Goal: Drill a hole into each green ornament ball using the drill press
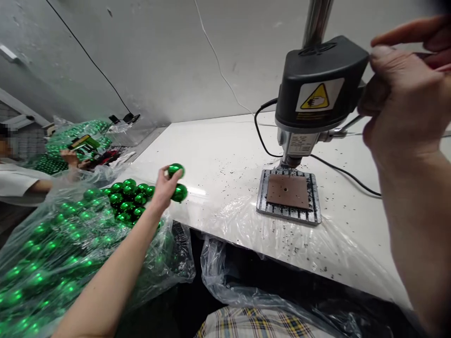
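Note:
My left hand (165, 188) is closed around a shiny green ball (175, 169), held over the left edge of the white table. A second green ball (180, 193) sits just below it, against my fingers; whether they grip it too is hard to tell. My right hand (405, 80) is raised beside the black head of a small drill press (322, 82), fingers curled and pinched together. What they hold, if anything, is hidden. Under the drill bit, a brown plate (288, 191) with a small hole lies on the slotted metal base (262, 202).
A large clear plastic bag (88, 244) full of green balls lies at the left. Dark shavings dot the white table (211, 145). Plastic sheeting (232, 216) drapes over its front edge. Black cable (347, 174) runs behind the press. Another person (21, 183) works far left.

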Demonstrator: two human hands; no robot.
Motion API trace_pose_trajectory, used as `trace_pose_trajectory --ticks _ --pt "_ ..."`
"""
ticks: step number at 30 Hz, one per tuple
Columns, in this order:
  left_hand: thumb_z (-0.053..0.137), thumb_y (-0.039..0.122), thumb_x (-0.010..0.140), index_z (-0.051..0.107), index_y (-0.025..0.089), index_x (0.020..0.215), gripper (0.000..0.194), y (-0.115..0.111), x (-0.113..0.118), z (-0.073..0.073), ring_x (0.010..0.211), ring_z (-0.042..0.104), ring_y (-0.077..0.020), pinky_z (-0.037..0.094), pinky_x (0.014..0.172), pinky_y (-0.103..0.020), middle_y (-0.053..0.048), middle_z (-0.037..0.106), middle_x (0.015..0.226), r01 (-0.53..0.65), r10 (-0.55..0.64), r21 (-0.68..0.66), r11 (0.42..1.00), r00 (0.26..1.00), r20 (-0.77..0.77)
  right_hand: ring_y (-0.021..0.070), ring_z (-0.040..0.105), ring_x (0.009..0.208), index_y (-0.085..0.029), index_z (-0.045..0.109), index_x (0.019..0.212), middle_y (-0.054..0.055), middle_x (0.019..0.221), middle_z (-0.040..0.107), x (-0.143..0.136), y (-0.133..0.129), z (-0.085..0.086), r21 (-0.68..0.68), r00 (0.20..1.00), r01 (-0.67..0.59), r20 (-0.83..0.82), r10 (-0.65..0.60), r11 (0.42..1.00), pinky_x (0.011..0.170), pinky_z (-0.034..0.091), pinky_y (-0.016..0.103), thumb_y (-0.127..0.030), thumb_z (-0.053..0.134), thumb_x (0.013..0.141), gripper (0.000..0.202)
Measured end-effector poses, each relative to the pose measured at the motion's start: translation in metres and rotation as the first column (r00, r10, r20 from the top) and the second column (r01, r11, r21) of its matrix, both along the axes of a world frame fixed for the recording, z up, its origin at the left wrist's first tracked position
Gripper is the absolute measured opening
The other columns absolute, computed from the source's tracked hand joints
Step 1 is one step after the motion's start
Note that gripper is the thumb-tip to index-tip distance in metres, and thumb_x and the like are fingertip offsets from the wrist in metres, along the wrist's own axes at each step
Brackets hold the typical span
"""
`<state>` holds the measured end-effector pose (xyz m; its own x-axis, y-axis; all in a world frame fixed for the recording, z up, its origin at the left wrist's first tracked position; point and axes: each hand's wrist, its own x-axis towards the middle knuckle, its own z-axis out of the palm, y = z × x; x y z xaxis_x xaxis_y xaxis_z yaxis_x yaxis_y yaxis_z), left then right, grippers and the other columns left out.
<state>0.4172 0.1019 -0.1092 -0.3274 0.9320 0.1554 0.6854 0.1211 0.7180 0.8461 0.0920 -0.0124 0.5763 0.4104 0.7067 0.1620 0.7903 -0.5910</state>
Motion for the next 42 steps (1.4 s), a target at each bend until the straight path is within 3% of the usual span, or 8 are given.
trace_pose_trajectory --ticks 5,11,16,21,26,32,37,42 --pt "0.072 0.047 0.083 0.053 0.017 0.126 0.056 -0.011 0.098 -0.040 0.077 0.062 -0.0162 0.050 0.074 -0.032 -0.009 0.069 0.099 0.473 -0.423 -0.073 0.878 0.838 0.343 0.0092 0.036 0.035 -0.015 0.073 0.073 -0.005 0.049 0.041 -0.001 0.004 0.000 0.153 0.996 -0.093 0.019 0.091 0.984 0.030 0.019 0.026 0.009 0.055 0.071 0.031" --pt "0.074 0.041 0.080 0.055 0.021 0.129 0.056 -0.007 0.141 -0.081 0.098 0.063 -0.0225 0.049 0.083 -0.036 -0.010 0.067 0.113 0.488 -0.485 0.017 0.873 0.862 0.145 0.0068 0.043 0.037 -0.016 0.070 0.071 -0.005 0.049 0.045 -0.005 0.002 0.007 0.030 1.000 0.010 -0.003 -0.010 1.000 0.032 0.027 0.019 0.014 0.055 0.072 0.034" --pt "0.075 0.038 0.077 0.053 0.020 0.134 0.064 -0.008 0.152 -0.065 0.113 0.063 -0.0252 0.049 0.097 -0.040 -0.014 0.063 0.128 0.455 -0.464 0.109 0.884 0.820 0.334 0.0062 0.048 0.043 -0.015 0.070 0.071 -0.004 0.051 0.047 -0.005 0.002 0.007 0.044 1.000 0.014 -0.005 -0.013 0.999 0.039 0.034 0.017 0.012 0.055 0.072 0.031" --pt "0.055 0.046 0.090 0.053 0.013 0.125 0.048 -0.022 0.170 -0.041 0.092 0.069 -0.0225 0.057 0.084 -0.039 -0.017 0.067 0.115 0.464 -0.245 0.003 0.886 0.461 0.853 0.0068 0.041 0.039 -0.016 0.071 0.076 -0.005 0.050 0.045 -0.003 0.003 0.003 0.134 0.998 -0.047 0.041 0.042 0.990 0.038 0.035 0.020 0.005 0.058 0.075 0.025" --pt "0.062 0.042 0.088 0.061 0.016 0.107 0.033 -0.026 0.183 -0.037 0.095 0.068 -0.0193 0.058 0.087 -0.034 -0.014 0.067 0.117 0.466 -0.121 -0.019 0.884 0.269 0.955 0.0058 0.043 0.042 -0.016 0.069 0.078 -0.003 0.060 0.056 -0.004 0.003 0.003 0.129 0.998 -0.041 0.062 0.033 0.991 0.039 0.036 0.020 0.004 0.058 0.077 0.023" --pt "0.082 0.039 0.071 0.068 0.015 0.111 0.049 -0.025 0.207 -0.057 0.086 0.067 -0.0184 0.055 0.076 -0.033 -0.010 0.071 0.109 0.576 -0.296 0.008 0.817 0.408 0.863 0.0048 0.048 0.048 -0.018 0.064 0.082 -0.001 0.082 0.068 -0.004 0.000 0.006 -0.025 0.994 0.036 0.101 -0.034 0.999 0.040 0.038 0.020 -0.003 0.058 0.086 0.016" --pt "0.085 0.038 0.064 0.069 0.019 0.121 0.062 -0.019 0.228 -0.083 0.086 0.060 -0.0150 0.050 0.078 -0.029 -0.006 0.072 0.102 0.543 -0.429 0.066 0.837 0.577 0.694 0.0090 0.055 0.060 -0.024 0.060 0.091 -0.001 0.095 0.069 -0.003 -0.002 0.005 -0.204 0.978 0.123 0.191 -0.084 0.971 0.047 0.048 0.022 -0.016 0.055 0.096 0.011" --pt "0.082 0.039 0.067 0.066 0.017 0.129 0.068 -0.009 0.240 -0.095 0.074 0.054 -0.0132 0.046 0.070 -0.027 -0.001 0.063 0.081 0.548 -0.461 0.056 0.834 0.639 0.616 0.0117 0.055 0.065 -0.024 0.058 0.098 0.003 0.099 0.066 0.000 0.002 0.003 -0.211 0.953 0.185 0.276 -0.123 0.960 0.051 0.052 0.024 -0.039 0.056 0.099 0.015"
